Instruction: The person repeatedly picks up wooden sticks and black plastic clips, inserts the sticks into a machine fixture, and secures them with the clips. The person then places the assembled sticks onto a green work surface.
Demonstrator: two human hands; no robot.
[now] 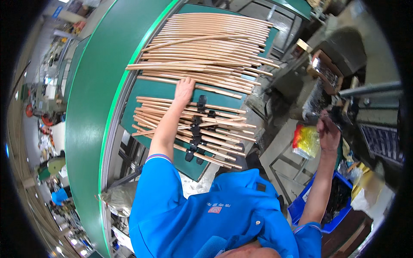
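My left hand (185,89) reaches over the green table and closes around a light-brown rod (218,90), which lies apart between two groups. Beyond it is a wide row of similar rods (206,51), a few crossing over the others. On the near side lies a looser bunch of rods (161,112) with black fittings (195,130) on them. Far to the right, my right hand (329,132) is raised at a dark machine (349,112). Its fingers are curled together at the machine's edge, and whatever they hold is too small or hidden to make out.
A long green conveyor belt (92,107) with a bright green edge runs along the left. At right stand a cardboard box (325,71) of small parts, a red and yellow plastic bag (306,142) and a blue bin (301,206) with dark pieces inside.
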